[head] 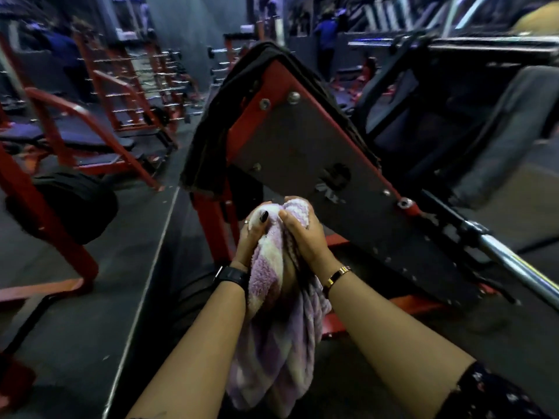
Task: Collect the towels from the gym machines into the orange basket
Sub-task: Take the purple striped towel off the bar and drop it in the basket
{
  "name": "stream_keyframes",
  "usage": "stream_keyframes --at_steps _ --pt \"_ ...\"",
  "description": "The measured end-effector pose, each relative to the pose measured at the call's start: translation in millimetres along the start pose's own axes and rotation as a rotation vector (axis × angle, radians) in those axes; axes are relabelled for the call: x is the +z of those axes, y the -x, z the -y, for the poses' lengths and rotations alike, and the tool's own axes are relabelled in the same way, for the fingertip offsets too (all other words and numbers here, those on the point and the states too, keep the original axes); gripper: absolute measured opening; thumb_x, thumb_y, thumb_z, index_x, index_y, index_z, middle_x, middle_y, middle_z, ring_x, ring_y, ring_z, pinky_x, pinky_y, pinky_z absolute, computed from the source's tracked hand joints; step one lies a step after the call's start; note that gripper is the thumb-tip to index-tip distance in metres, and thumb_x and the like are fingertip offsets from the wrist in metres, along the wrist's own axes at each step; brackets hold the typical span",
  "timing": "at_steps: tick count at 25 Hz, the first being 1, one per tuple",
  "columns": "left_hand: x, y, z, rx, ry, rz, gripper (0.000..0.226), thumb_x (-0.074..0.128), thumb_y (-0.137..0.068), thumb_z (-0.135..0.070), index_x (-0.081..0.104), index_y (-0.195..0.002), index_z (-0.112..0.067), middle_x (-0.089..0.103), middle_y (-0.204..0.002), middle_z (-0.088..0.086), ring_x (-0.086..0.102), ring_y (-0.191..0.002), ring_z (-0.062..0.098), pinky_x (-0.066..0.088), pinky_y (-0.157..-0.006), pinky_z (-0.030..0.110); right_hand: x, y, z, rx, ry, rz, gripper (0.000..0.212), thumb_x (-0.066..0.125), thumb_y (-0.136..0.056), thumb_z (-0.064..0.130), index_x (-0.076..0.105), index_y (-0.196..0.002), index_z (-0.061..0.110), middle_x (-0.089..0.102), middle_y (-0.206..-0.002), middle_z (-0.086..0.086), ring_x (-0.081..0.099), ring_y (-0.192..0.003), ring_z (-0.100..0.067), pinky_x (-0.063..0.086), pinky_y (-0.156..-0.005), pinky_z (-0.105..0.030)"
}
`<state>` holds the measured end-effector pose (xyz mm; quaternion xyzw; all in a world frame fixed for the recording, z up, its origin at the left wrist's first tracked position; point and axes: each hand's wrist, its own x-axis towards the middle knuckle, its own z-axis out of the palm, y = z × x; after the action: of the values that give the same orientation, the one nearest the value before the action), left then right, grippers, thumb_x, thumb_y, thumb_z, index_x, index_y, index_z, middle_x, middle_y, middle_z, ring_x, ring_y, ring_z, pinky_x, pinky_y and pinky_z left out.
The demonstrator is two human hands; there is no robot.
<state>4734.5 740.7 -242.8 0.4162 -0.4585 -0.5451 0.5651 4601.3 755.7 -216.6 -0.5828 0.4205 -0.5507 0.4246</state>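
Note:
A fluffy lilac-and-cream towel [273, 337] is bunched between both my hands and hangs down between my forearms. My left hand [252, 237] grips its top from the left, thumb over the cloth. My right hand [302, 232] grips the top from the right. Both hands are just in front of a red-framed gym machine with a grey plate [311, 152]. A dark cloth [217, 116] is draped over the machine's upper left edge. No orange basket is in view.
A red weight bench [69, 137] and a stack of black weight plates [72, 204] stand at the left. A chrome bar [520, 267] juts out at the right. Racks of barbells line the back. People stand far off.

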Motion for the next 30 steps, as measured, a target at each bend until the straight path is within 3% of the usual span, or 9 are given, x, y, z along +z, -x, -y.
stream_keyframes --at_steps 2,5,8,11,13,16,23,27,30 --pt "42 0 8 0.03 -0.007 0.07 0.011 0.056 -0.092 -0.027 0.065 -0.095 -0.021 0.068 -0.092 -0.006 0.063 -0.091 0.013 0.045 -0.089 0.038 -37 12 2 0.012 0.021 -0.11 0.059 0.063 -0.066 0.058 0.056 -0.116 0.027 0.06 -0.107 0.017 0.057 -0.101 0.003 0.043 -0.087 -0.008" --pt "106 3 22 -0.039 0.006 0.273 0.019 0.052 -0.096 -0.031 0.065 -0.092 -0.018 0.066 -0.091 0.001 0.062 -0.088 0.017 0.048 -0.085 0.039 -97 34 5 0.04 0.062 -0.262 0.062 0.062 -0.067 0.061 0.057 -0.118 0.026 0.062 -0.109 0.016 0.059 -0.101 0.004 0.046 -0.085 -0.011" --pt "173 3 36 -0.142 0.069 0.533 0.051 0.07 -0.072 -0.06 0.062 -0.094 -0.014 0.06 -0.093 0.007 0.058 -0.09 0.021 0.044 -0.089 0.041 -157 58 8 0.057 0.1 -0.428 0.049 0.063 -0.074 0.053 0.058 -0.115 0.026 0.062 -0.105 0.017 0.059 -0.092 0.012 0.044 -0.076 -0.005" --pt "245 10 60 -0.143 0.068 0.673 0.074 0.07 -0.065 -0.07 0.064 -0.11 -0.011 0.062 -0.115 0.019 0.058 -0.111 0.033 0.04 -0.106 0.055 -217 90 12 0.056 0.129 -0.63 0.044 0.065 -0.072 0.056 0.059 -0.107 0.03 0.063 -0.103 0.015 0.059 -0.093 0.007 0.044 -0.08 -0.007" --pt "291 25 72 -0.166 0.074 0.775 0.072 0.067 -0.071 -0.066 0.063 -0.115 -0.008 0.058 -0.12 0.025 0.053 -0.116 0.036 0.031 -0.111 0.061 -255 114 15 0.059 0.153 -0.754 0.047 0.064 -0.066 0.062 0.06 -0.103 0.033 0.065 -0.101 0.014 0.061 -0.095 0.002 0.047 -0.09 -0.018" --pt "360 52 86 -0.23 0.09 0.871 0.066 0.068 -0.072 -0.061 0.063 -0.112 -0.008 0.058 -0.115 0.022 0.054 -0.11 0.03 0.034 -0.11 0.052 -309 153 21 0.054 0.186 -0.906 0.046 0.063 -0.064 0.062 0.059 -0.1 0.033 0.064 -0.099 0.014 0.061 -0.096 -0.003 0.048 -0.094 -0.027" --pt "515 138 122 -0.289 0.097 1.108 0.037 0.059 -0.085 -0.053 0.065 -0.096 -0.017 0.061 -0.098 0.012 0.054 -0.098 0.026 0.04 -0.098 0.05 -428 259 54 0.093 0.23 -1.146 0.062 0.061 -0.061 0.065 0.061 -0.11 0.027 0.065 -0.1 0.015 0.061 -0.093 -0.001 0.048 -0.085 -0.018" --pt "595 192 141 -0.354 0.091 1.194 0.044 0.059 -0.086 -0.053 0.065 -0.105 -0.014 0.062 -0.107 0.014 0.055 -0.109 0.031 0.034 -0.11 0.059 -496 320 74 0.071 0.226 -1.258 0.045 0.065 -0.07 0.051 0.061 -0.107 0.025 0.064 -0.098 0.013 0.061 -0.089 -0.002 0.047 -0.078 -0.01" --pt "644 232 148 -0.381 0.134 1.271 0.046 0.063 -0.08 -0.056 0.067 -0.103 -0.016 0.061 -0.104 0.013 0.055 -0.106 0.028 0.032 -0.11 0.059 -536 361 85 0.072 0.255 -1.32 0.055 0.065 -0.064 0.06 0.061 -0.107 0.026 0.066 -0.101 0.009 0.062 -0.092 -0.005 0.049 -0.081 -0.015"
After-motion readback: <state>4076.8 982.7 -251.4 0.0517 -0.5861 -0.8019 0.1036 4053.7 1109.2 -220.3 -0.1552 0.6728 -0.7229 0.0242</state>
